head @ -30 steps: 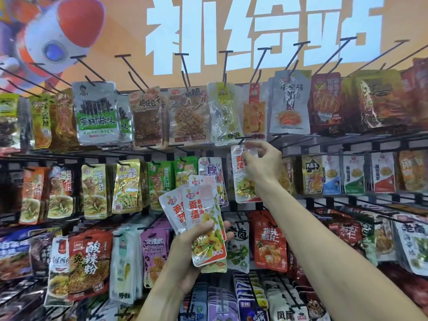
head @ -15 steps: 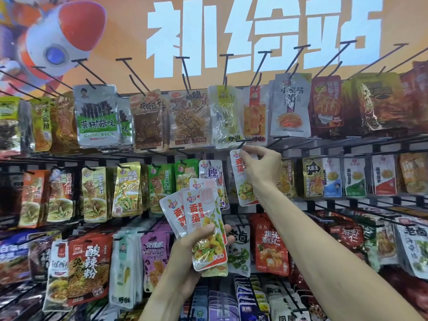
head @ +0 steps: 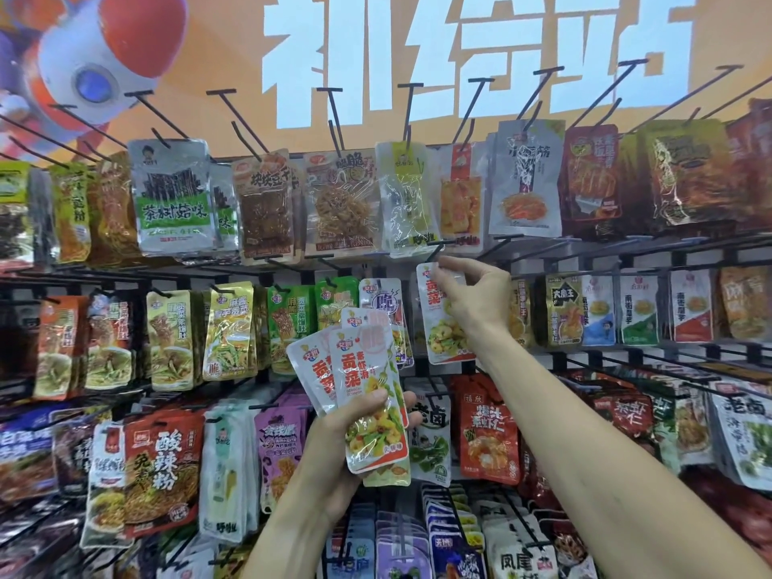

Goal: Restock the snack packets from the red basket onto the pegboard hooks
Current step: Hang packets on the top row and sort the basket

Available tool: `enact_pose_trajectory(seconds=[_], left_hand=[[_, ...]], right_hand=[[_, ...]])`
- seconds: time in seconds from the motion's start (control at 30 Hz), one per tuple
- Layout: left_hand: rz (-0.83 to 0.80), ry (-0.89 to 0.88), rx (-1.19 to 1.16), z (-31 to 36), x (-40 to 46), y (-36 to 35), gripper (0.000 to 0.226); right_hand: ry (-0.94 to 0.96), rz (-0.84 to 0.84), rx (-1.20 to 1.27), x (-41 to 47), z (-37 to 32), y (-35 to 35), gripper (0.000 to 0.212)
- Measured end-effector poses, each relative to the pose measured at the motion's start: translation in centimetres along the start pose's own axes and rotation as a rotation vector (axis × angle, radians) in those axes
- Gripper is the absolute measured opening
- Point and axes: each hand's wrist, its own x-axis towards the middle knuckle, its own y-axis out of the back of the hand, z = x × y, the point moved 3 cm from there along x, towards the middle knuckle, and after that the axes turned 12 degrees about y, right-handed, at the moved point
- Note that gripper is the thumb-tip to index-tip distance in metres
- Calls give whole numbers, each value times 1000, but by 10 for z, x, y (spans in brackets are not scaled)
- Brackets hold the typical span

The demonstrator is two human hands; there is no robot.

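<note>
A white snack packet [head: 438, 315] is hanging just under a black hook [head: 438, 249] on the crowded pegboard [head: 397, 267], below an orange wall banner [head: 234, 56]. The right hand [head: 472, 300] is pinching its top edge; the left hand [head: 359, 428] is gripping a fan of matching packets [head: 355, 390].

i am standing in a snack shop. rows of black hooks [head: 434, 252] on a pegboard wall carry hanging snack packets [head: 173, 198] in many colours, tier upon tier, beneath an orange sign [head: 417, 56] with big white characters and a cartoon rocket [head: 100, 56].
</note>
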Motion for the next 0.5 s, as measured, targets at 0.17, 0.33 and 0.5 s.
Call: enact_pose_trajectory(seconds=[0.17, 0.33, 0.5], left_hand=[[22, -15, 7, 6, 3, -11, 51], [-5, -21, -14, 6, 11, -19, 60], [-23, -24, -33, -3, 18, -21, 58]], right_hand=[[-2, -29, -137, 7, 20, -18, 31], [10, -4, -268, -10, 26, -15, 42], [-200, -136, 148, -88, 1, 12, 45]])
